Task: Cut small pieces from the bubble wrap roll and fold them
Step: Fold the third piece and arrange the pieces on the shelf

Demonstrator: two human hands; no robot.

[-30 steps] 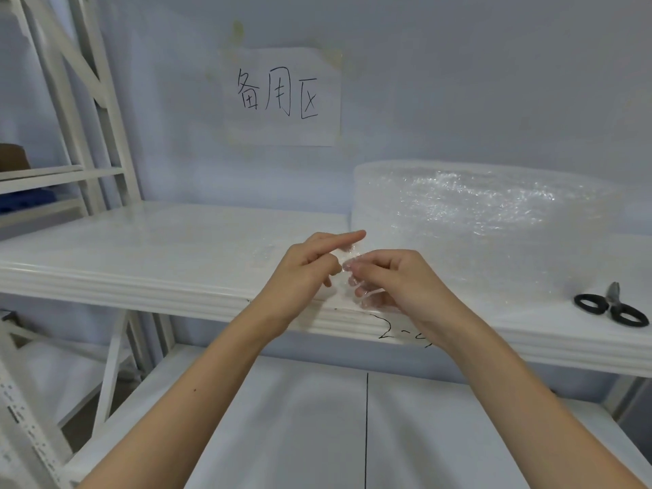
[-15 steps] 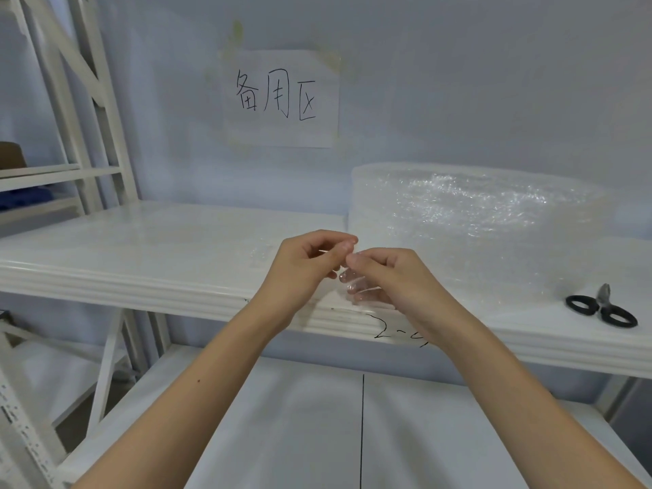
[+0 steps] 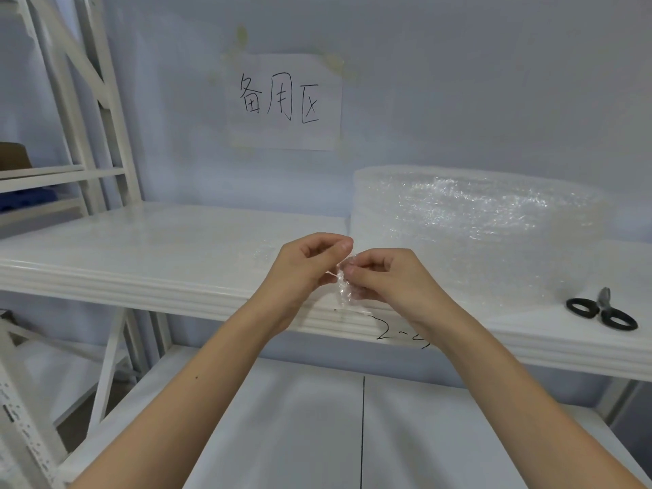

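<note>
Two hands hold one small piece of bubble wrap (image 3: pixel 344 289) in front of the shelf (image 3: pixel 141 277) edge. We pinch its upper part between the curled fingers of the left hand (image 3: pixel 303 273) and the right hand (image 3: pixel 384 280), fingertips almost touching; the rest hangs clear below them. In our judgement the film is slippery and springy: a loose pinch lets the fold open or the piece drop to the lower shelf. Behind the right hand stands the bubble wrap roll (image 3: pixel 476 234); the scissors (image 3: pixel 601 310) lie well apart at the right.
</note>
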